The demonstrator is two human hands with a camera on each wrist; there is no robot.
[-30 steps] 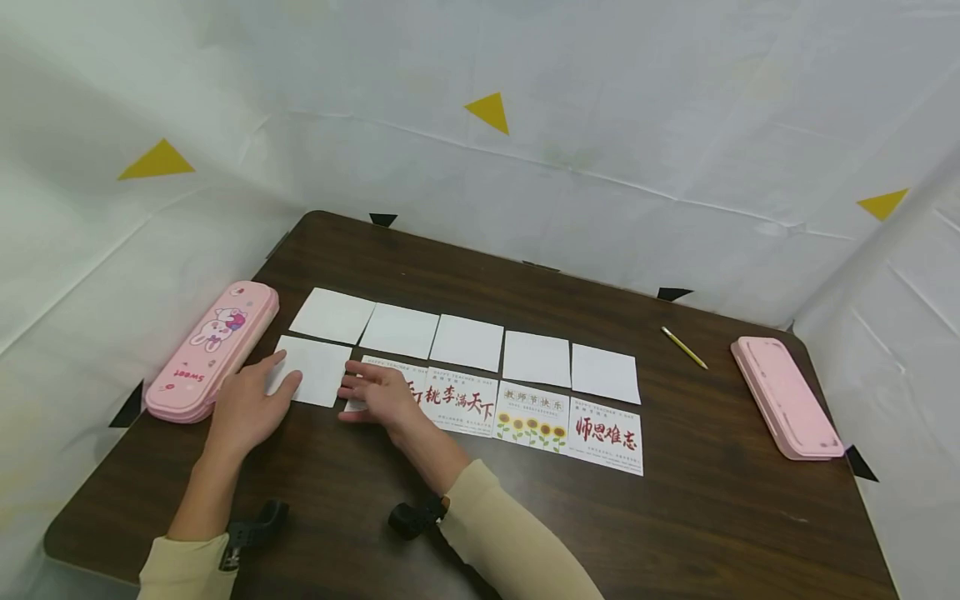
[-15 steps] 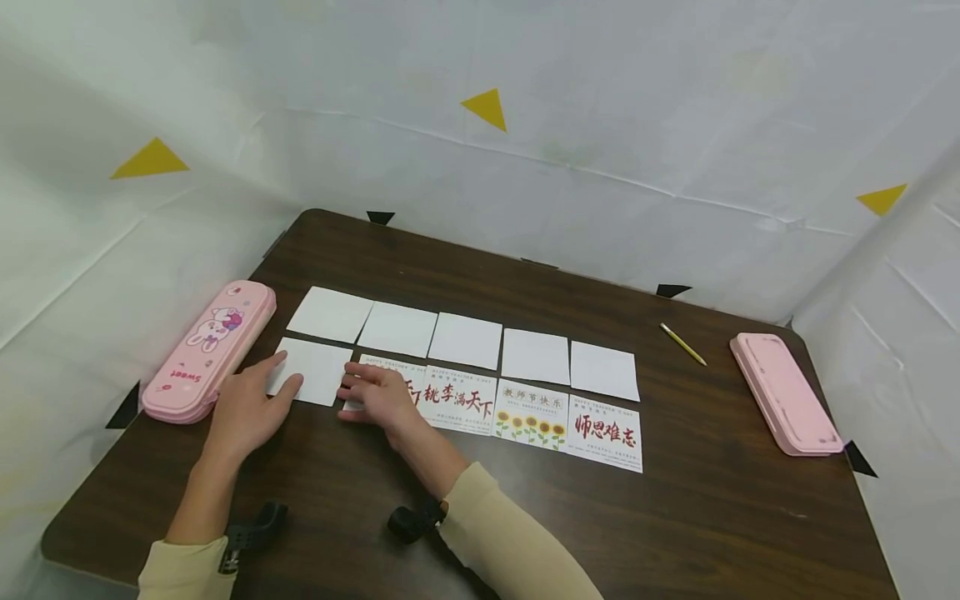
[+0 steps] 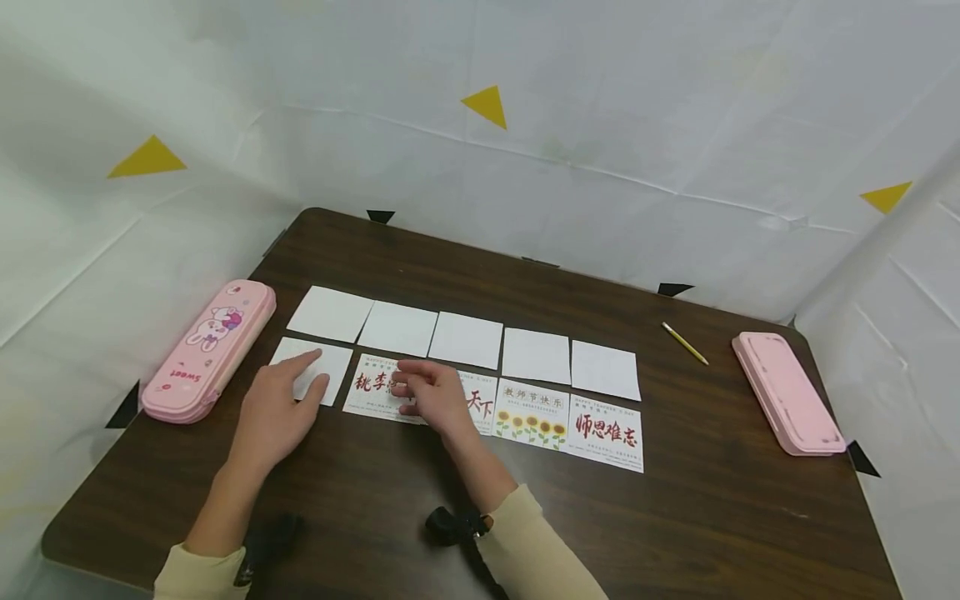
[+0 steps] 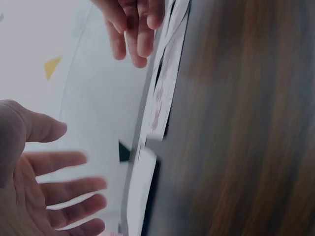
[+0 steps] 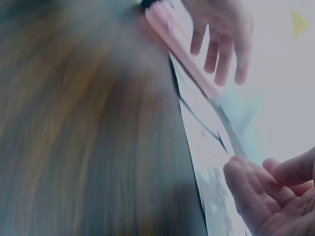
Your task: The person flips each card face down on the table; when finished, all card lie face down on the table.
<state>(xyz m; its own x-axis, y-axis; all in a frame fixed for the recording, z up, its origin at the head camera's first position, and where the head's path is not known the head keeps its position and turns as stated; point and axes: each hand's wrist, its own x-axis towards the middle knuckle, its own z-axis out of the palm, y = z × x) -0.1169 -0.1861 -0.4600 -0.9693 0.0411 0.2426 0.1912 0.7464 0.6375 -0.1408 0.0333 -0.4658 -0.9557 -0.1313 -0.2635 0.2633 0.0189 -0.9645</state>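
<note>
Head view: ten cards lie flat on the brown table (image 3: 660, 517) in two rows of five, their long sides running left to right, with the right end of each row slanting closer to the person. Six are plain white cards (image 3: 470, 340), five in the far row and one at the near left. Three have red writing (image 3: 606, 433) and one has sunflowers (image 3: 531, 417); their words read right way up for the person. The left hand (image 3: 279, 412) is above the near plain card, fingers spread wide, holding nothing. The right hand (image 3: 441, 404) is over two red-writing cards (it hides some of their words), fingers loosely bent, holding nothing. Two pink cases (image 3: 787, 396) lie one at each side, and one yellow pencil (image 3: 685, 343) slants near the right one.
</note>
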